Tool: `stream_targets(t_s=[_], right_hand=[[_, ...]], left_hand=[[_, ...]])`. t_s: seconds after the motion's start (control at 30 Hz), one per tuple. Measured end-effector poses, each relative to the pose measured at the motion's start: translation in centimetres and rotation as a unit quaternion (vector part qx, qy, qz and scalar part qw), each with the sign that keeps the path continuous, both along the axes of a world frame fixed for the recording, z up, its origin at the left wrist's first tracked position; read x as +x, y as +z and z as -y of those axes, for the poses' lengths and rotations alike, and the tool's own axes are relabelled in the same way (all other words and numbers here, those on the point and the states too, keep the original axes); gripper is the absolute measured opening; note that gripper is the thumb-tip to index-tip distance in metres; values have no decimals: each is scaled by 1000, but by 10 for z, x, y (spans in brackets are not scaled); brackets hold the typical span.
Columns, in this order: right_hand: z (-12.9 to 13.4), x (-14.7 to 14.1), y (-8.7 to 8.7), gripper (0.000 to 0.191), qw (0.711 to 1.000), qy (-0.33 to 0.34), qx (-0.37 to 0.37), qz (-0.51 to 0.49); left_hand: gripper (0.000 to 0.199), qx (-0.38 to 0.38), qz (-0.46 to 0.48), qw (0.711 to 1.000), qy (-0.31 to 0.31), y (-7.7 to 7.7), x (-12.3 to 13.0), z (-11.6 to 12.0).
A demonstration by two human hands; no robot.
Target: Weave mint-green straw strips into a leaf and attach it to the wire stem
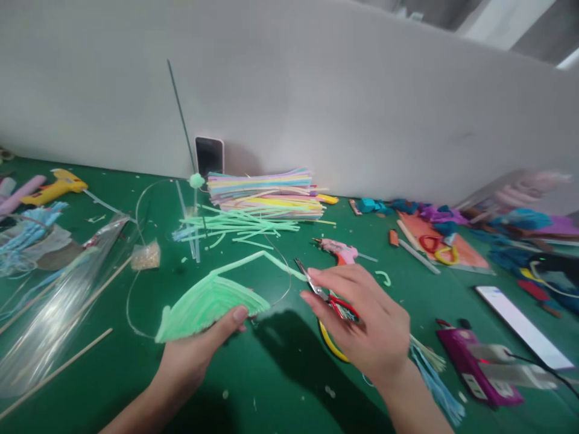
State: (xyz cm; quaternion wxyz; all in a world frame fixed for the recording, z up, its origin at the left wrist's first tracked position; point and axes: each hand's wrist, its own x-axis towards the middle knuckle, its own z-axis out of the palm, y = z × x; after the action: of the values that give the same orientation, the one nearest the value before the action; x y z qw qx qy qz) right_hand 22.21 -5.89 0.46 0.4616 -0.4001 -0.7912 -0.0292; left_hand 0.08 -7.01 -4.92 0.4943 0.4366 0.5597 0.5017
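Shaping a strip [239, 263], apparently, we pinch green panel [203, 306] in left grip [192, 355], pliers [319, 292] in right grip [367, 319]; next bend likely wants steadiness.

Green tabletop [271, 392] is showing between left hand [199, 346] and right hand [368, 319], leaving a lane on the near side. Far side, a bent mint-green fuzzy strip [239, 261] is bridging that gap. Beyond, loose mint-green fuzzy stems [244, 226] are blocking. Pink plastic glue gun [337, 248] is sitting just past right hand. Clear plastic sleeve [88, 274] and thin wooden stick [67, 364] are crowding the left.
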Motion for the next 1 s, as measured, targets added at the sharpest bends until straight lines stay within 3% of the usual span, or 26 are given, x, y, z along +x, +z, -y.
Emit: stream_targets(t_s=[0.27,0.53,0.9,1.0], right_hand=[[-7,-3,-3,24,998,34,24,43],[14,-8,-8,22,998,25,9,62],[35,-11,-14,23,999,35,-25,23],[36,-10,-17,23,999,38,-25,18]], left_hand=[[23,-12,41,998,-36,0,-5,-3],[28,-20,95,995,-10,10,-2,-8],[26,-22,84,996,-11,10,-5,-11],[28,-11,42,999,2,9,-5,-11]])
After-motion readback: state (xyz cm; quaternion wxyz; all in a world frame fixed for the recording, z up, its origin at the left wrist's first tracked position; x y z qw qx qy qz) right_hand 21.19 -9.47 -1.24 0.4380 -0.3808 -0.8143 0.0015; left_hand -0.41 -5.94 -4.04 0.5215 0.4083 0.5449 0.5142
